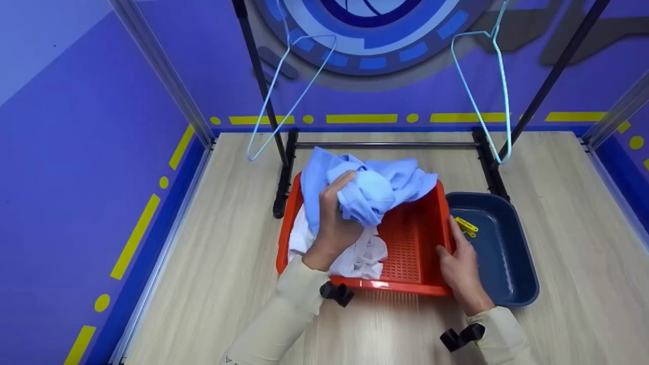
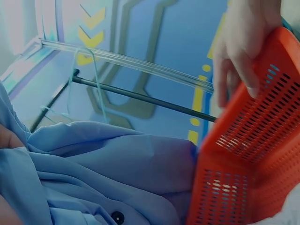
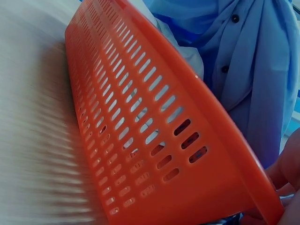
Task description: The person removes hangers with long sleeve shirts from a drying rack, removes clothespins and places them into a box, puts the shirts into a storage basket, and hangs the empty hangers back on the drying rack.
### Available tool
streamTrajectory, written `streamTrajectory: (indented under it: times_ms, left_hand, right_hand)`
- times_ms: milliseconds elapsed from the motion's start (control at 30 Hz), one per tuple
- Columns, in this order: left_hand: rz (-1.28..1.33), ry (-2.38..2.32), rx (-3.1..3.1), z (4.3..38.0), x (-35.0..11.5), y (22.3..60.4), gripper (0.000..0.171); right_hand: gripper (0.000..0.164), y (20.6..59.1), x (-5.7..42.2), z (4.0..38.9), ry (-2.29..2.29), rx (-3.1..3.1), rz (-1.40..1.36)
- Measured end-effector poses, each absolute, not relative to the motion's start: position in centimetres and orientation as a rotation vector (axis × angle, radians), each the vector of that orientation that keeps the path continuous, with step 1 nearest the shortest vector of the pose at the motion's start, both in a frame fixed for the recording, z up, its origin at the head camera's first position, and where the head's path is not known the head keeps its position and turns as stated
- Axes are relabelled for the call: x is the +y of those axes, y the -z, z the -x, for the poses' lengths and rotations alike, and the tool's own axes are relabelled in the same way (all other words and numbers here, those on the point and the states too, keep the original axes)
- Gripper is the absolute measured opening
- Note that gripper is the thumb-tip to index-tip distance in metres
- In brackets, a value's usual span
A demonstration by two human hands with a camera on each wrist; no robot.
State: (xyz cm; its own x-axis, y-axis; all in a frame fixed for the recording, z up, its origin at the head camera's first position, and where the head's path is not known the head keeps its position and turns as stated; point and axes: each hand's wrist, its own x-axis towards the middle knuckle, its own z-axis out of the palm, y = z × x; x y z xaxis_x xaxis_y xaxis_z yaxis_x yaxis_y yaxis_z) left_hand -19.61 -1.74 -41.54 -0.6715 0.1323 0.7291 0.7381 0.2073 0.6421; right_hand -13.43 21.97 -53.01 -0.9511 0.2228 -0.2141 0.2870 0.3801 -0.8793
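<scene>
My left hand (image 1: 338,223) grips a bunched light-blue button-up shirt (image 1: 377,190) above the red-orange basket (image 1: 390,285). Part of the shirt drapes over the basket's far rim, and dark buttons show on it in both wrist views. White clothing (image 1: 357,258) lies in the left half of the basket, under the shirt. At the basket's right side, my right hand (image 1: 460,263) holds the rim, thumb on the inside and fingers over the outer wall. The left wrist view shows this right hand (image 2: 241,47) at the perforated basket wall (image 2: 267,108).
A dark blue tub (image 1: 499,253) with yellow clips (image 1: 466,225) stands right of the basket. Behind is a black rack (image 1: 385,145) with two light-blue hangers, one at left (image 1: 271,96) and one at right (image 1: 502,86). Purple walls (image 1: 101,177) enclose the wooden surface (image 1: 203,253).
</scene>
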Motion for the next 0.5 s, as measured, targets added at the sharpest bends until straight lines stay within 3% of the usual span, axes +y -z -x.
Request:
streamTrajectory:
  times_ms: [500]
  left_hand:
    - [0.965,1.576,-1.772,19.0,-0.7,38.2,0.031]
  right_hand:
    - [0.079,53.1,21.6,12.9,1.663,2.532,-0.482]
